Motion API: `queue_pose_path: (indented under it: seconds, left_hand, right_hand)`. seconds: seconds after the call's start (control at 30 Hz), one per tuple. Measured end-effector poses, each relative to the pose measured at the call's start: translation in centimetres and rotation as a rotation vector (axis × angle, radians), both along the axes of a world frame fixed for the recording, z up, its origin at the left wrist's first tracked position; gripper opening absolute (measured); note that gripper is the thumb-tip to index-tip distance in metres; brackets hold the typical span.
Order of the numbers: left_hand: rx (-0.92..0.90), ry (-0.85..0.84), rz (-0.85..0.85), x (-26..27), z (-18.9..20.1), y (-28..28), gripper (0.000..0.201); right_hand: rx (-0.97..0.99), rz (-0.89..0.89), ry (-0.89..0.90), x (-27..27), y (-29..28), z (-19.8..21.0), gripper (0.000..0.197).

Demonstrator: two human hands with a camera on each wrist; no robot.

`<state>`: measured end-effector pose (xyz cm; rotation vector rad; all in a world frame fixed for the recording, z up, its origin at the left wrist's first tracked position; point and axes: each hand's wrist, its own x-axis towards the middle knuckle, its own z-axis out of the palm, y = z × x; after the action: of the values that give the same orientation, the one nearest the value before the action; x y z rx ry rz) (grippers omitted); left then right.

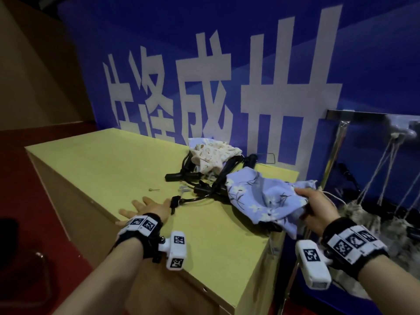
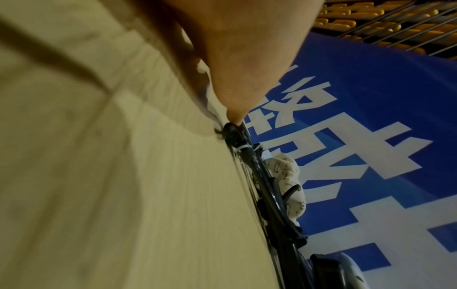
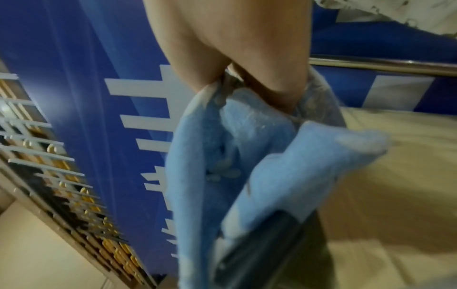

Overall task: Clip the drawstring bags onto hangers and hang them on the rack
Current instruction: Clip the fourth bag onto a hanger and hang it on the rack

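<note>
The right hand (image 1: 318, 206) is pinching the blue floral bag (image 1: 261, 196) by its edge, lifting it clear; the left hand (image 1: 145, 209), fingers spread flat, is reaching for the black hangers (image 1: 204, 189) just beyond its fingertips

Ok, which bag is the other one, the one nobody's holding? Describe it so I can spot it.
Start at the yellow table in front of the blue banner. At its far edge, against the banner, lies the cream patterned bag on a tangle of black hangers. Unlike the blue floral bag gripped by the right hand, it is pale and untouched.
</note>
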<state>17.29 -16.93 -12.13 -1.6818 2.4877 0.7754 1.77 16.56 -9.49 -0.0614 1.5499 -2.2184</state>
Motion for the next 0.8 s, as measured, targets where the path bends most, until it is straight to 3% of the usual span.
queue_pose_path:
  seconds: [0.27,0.6,0.7,0.8]
  left_hand:
    - [0.007,-0.059,-0.030,-0.3,-0.2,-0.8,0.092]
    - [-0.011,-0.026,-0.006,-1.1,-1.4,-2.9,0.092]
    - [-0.002,0.049,0.023,-1.4,-2.1,-4.2,0.091]
    - [-0.026,0.264,0.080,-0.2,-1.1,-4.2,0.077]
  right_hand:
    - [0.051,-0.019,0.157,0.9,0.1,1.9,0.026]
    - [-0.333,0.000,0.387,4.7,1.0,11.0,0.043]
    - [-0.352,0.007,0.463,7.2,1.6,13.3,0.039]
    - [-0.291,0.030,0.544,9.3,2.4,14.1,0.029]
